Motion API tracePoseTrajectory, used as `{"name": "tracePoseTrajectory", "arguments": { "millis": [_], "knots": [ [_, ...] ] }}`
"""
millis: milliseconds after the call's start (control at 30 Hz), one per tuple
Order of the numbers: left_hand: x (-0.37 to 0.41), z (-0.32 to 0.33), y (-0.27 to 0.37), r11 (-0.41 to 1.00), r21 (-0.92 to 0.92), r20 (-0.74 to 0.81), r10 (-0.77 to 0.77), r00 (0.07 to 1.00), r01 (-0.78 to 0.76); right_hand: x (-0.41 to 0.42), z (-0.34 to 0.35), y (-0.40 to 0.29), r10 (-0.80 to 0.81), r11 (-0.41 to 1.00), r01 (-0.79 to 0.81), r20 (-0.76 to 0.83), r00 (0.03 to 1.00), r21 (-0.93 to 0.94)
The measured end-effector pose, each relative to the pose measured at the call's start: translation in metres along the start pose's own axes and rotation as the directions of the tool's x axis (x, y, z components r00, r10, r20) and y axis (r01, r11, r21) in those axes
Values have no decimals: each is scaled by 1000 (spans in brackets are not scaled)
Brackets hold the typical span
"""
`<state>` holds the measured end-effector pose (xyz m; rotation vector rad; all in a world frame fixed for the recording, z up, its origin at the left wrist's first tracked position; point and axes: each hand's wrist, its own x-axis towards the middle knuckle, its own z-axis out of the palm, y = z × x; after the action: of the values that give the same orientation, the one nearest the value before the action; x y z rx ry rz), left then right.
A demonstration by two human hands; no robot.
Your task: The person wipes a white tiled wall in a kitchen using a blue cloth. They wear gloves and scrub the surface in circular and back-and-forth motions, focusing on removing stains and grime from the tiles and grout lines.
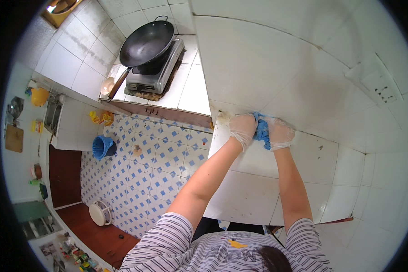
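A crumpled blue cloth is bunched between my two hands on a white tiled counter, close to where the counter meets the wall. Gripping its left side is my left hand, in a loose clear plastic glove. My right hand, gloved the same way, has hold of the right side. The gloves and the folds of cloth hide most of my fingertips. Brown specks and stains mark the counter near its front edge, at its far left corner and to the right of my right hand.
A black wok rests on a portable stove at the back left, its wooden handle jutting toward a small bowl. A lined bin and a white stool stand on the patterned floor. A wall socket is at right.
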<state>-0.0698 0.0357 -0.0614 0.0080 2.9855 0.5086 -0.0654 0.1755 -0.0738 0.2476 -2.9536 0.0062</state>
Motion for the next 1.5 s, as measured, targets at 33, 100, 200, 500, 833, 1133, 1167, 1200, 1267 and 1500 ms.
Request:
{"name": "tracePoseTrajectory", "arguments": {
  "millis": [33,100,200,500,833,1133,1167,1200,1267,1500],
  "knots": [
    [-4,-3,-10,1000,3,-11,26,1000,-26,1,15,1,27,995,-28,-8,1000,-93],
    [-3,-13,-38,1000,23,-33,6,999,-5,11,12,-34,-44,997,39,-80,996,-72],
    [1,-21,-95,997,18,-155,-69,986,72,31,27,-95,-70,995,63,-90,993,-73],
    [12,-6,-95,995,102,100,4,995,-14,21,30,-93,94,992,-101,101,990,75],
    [17,-25,-128,996,14,62,-92,994,92,38,18,-138,149,989,-146,204,968,-28],
    [7,23,-28,983,-18,144,183,973,-182,-8,-8,-32,500,865,-480,317,806,-143],
    [6,22,-29,982,3,153,184,971,-187,-10,0,-26,560,828,-537,300,772,-164],
    [3,20,-31,982,24,167,183,969,-189,-10,3,-24,617,786,-590,285,733,-185],
    [-3,-7,-65,972,-3,193,232,954,-235,-6,13,-24,642,766,-616,278,715,-183],
    [-85,-57,-213,967,-129,-52,-226,973,217,34,22,-199,118,933,-181,210,970,310]
  ]
}}
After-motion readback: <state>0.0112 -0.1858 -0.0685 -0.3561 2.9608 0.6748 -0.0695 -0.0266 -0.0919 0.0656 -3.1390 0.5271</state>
